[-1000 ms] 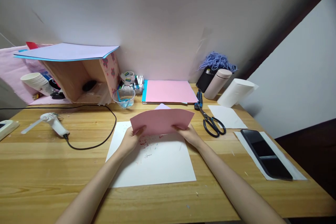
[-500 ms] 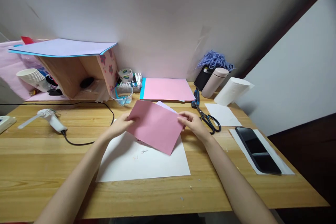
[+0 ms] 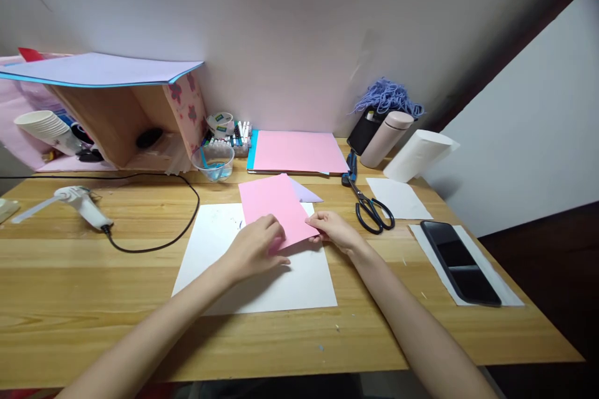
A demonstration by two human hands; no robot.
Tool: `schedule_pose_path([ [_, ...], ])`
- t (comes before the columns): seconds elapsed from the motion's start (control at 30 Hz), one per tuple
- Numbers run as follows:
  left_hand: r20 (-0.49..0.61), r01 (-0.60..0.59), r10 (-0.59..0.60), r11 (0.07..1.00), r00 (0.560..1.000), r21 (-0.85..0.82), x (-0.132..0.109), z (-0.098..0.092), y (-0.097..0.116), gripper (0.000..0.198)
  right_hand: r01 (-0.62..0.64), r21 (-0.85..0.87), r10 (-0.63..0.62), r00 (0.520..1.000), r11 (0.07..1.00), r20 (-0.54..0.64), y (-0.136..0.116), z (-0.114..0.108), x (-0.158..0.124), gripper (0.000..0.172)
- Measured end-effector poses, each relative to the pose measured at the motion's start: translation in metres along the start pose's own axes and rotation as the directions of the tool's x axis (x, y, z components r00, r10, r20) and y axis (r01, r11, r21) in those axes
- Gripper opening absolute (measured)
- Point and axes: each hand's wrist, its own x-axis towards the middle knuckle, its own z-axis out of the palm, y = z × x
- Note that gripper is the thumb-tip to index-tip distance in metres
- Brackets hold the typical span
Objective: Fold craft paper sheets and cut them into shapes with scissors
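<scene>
A sheet of pink paper (image 3: pixel 271 202) is tilted over a larger white sheet (image 3: pixel 290 290) on the wooden table. My right hand (image 3: pixel 334 230) pinches its right corner between thumb and fingers. Over the paper's lower left part lies my left hand (image 3: pixel 253 246), fingers bent against the surface and thumb held apart below the edge; it does not grip the sheet. From behind the pink paper a lavender paper (image 3: pixel 305 192) sticks out, mostly covered. Small dark marks show on the white sheet's upper left.
Black-handled scissors (image 3: pixel 374 212) lie right of the hands, near a phone (image 3: pixel 461 265). Behind are a pink paper stack (image 3: pixel 294 153), a plastic cup (image 3: pixel 213 165), markers (image 3: pixel 241 137), a flask (image 3: pixel 387 137) and a paper roll (image 3: pixel 416 156). A corded glue gun (image 3: pixel 87 209) and an open box (image 3: pixel 126 118) stand left.
The pink paper has turned and come down nearer the white sheet. My left hand has let go of its left edge and moved right and down onto it. My right hand still pinches it.
</scene>
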Motion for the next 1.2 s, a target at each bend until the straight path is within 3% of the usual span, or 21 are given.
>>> schedule_pose_path([
  [0.1, 0.018, 0.052, -0.053, 0.997, 0.998, 0.053, -0.013, 0.011, -0.002, 0.010, -0.013, 0.004, 0.013, 1.000, 1.000, -0.008, 0.004, 0.005, 0.001, 0.023],
  [0.2, -0.003, 0.051, -0.051, 0.997, 0.999, 0.051, -0.016, 0.015, -0.010, 0.015, -0.004, -0.091, 0.001, 1.000, 0.996, -0.027, 0.007, 0.006, 0.002, 0.027],
  [0.27, -0.032, 0.035, -0.035, 0.999, 0.999, 0.017, -0.017, 0.016, -0.014, 0.020, 0.073, -0.234, -0.099, 0.990, 0.970, -0.104, 0.004, 0.003, -0.001, 0.027],
  [0.33, -0.064, 0.043, -0.045, 0.999, 0.997, -0.030, -0.017, 0.017, -0.016, 0.021, 0.234, -0.437, -0.327, 0.933, 0.869, -0.151, -0.003, -0.001, -0.007, 0.027],
  [0.4, -0.083, 0.075, -0.081, 0.995, 0.993, -0.071, -0.017, 0.017, -0.017, 0.022, 0.425, -0.623, -0.537, 0.843, 0.657, 0.008, -0.010, -0.003, -0.014, 0.028],
  [0.47, -0.088, 0.112, -0.122, 0.988, 0.989, -0.107, -0.016, 0.017, -0.018, 0.022, 0.569, -0.670, -0.562, 0.783, 0.476, 0.266, -0.014, -0.003, -0.017, 0.027],
  [0.53, -0.084, 0.150, -0.163, 0.978, 0.983, -0.146, -0.014, 0.018, -0.019, 0.021, 0.605, -0.680, -0.531, 0.768, 0.414, 0.359, -0.012, -0.001, -0.015, 0.018],
  [0.73, -0.088, 0.293, -0.322, 0.924, 0.943, -0.244, -0.008, 0.020, -0.028, 0.020, 0.472, -0.729, -0.534, 0.828, 0.495, 0.173, 0.007, 0.007, 0.004, 0.019],
  [0.87, -0.105, 0.316, -0.356, 0.907, 0.929, -0.278, -0.006, 0.023, -0.031, 0.020, 0.418, -0.735, -0.517, 0.849, 0.534, 0.107, 0.009, 0.012, 0.005, 0.019],
  [1.0, -0.128, 0.319, -0.357, 0.915, 0.926, -0.247, -0.006, 0.026, -0.030, 0.019, 0.364, -0.772, -0.534, 0.845, 0.522, 0.036, 0.012, 0.018, 0.006, 0.020],
  [1.2, -0.165, 0.366, -0.380, 0.924, 0.910, -0.113, -0.008, 0.029, -0.028, 0.018, 0.345, -0.814, -0.547, 0.836, 0.468, 0.040, 0.018, 0.021, 0.009, 0.019],
])
